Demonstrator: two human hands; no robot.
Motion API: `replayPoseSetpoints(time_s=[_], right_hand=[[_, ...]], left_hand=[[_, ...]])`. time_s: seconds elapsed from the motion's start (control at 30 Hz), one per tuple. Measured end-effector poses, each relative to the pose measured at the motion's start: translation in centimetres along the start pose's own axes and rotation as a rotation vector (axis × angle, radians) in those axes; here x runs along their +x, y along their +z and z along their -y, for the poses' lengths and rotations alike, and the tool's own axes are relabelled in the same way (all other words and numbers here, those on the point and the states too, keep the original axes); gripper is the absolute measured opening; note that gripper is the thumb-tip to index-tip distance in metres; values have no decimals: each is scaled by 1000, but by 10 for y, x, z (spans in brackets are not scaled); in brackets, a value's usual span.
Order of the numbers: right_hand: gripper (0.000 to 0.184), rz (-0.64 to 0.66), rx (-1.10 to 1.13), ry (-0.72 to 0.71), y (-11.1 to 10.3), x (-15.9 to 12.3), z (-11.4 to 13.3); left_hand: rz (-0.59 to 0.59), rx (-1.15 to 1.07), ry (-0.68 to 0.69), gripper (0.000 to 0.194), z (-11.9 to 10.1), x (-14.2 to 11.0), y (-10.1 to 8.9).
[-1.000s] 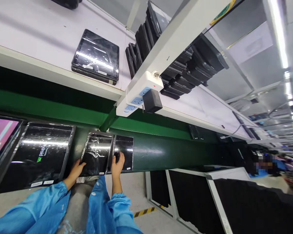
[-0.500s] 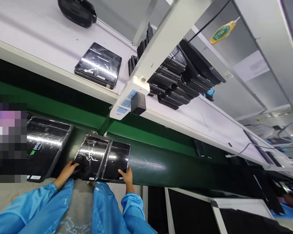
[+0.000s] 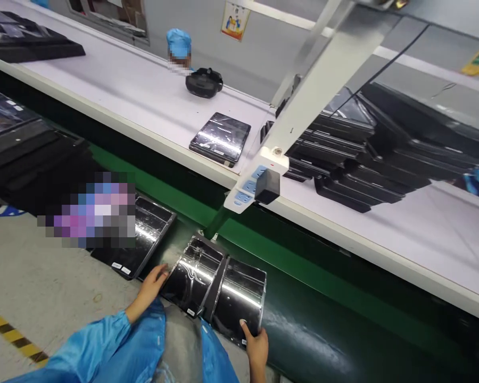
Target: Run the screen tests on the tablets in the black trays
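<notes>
Two glossy black tablets lie side by side on the dark green conveyor belt (image 3: 315, 324) in front of me. My left hand (image 3: 151, 282) grips the near left edge of the left tablet (image 3: 193, 276), fingers curled onto it. My right hand (image 3: 256, 343) holds the near right corner of the right tablet (image 3: 241, 298), thumb on the screen. Both sleeves are blue.
Another black tablet (image 3: 143, 239) lies left on the belt beside a blurred screen. On the white shelf above are a wrapped tablet (image 3: 221, 137), stacked black tablets (image 3: 363, 159), a black headset (image 3: 203, 84), a power strip with plug (image 3: 259, 186) on a post, and a person in a blue cap (image 3: 179, 45).
The view swung down and left, showing the floor and far shelf. My right hand slid from the tablet's screen to its near right corner. My left hand kept its hold.
</notes>
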State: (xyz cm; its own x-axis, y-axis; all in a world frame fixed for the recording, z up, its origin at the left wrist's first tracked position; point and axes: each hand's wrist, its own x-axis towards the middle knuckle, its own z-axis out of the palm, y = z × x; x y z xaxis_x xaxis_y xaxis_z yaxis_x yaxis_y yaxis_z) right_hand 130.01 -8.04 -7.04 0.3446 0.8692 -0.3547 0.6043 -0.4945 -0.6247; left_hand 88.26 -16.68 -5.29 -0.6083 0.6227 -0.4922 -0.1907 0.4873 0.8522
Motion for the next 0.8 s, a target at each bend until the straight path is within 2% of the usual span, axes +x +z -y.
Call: replayPoseSetpoints(time_s=[0.1, 0.17, 0.27, 0.37, 0.5, 0.63, 0.8], right_hand=[[58, 69, 111, 60, -2, -12, 17], [58, 89, 225, 56, -1, -22, 31], [56, 117, 407, 56, 2, -43, 49], [54, 140, 510, 45, 5, -71, 66], [49, 236, 515, -42, 12, -110, 95], [46, 346, 579, -89, 23, -132, 128], [46, 419, 658, -132, 39, -141, 159]], left_hand=[[-131, -83, -47, 57, 3, -13, -56], [-250, -179, -129, 58, 5, -18, -91], [-380, -321, -268, 57, -3, -11, -123], [-389, -342, -331, 54, -20, 8, -132], [-401, -342, -329, 46, -32, 26, -127], [-410, -458, -320, 36, -26, 18, -124], [-390, -667, -323, 14, -16, -3, -122]])
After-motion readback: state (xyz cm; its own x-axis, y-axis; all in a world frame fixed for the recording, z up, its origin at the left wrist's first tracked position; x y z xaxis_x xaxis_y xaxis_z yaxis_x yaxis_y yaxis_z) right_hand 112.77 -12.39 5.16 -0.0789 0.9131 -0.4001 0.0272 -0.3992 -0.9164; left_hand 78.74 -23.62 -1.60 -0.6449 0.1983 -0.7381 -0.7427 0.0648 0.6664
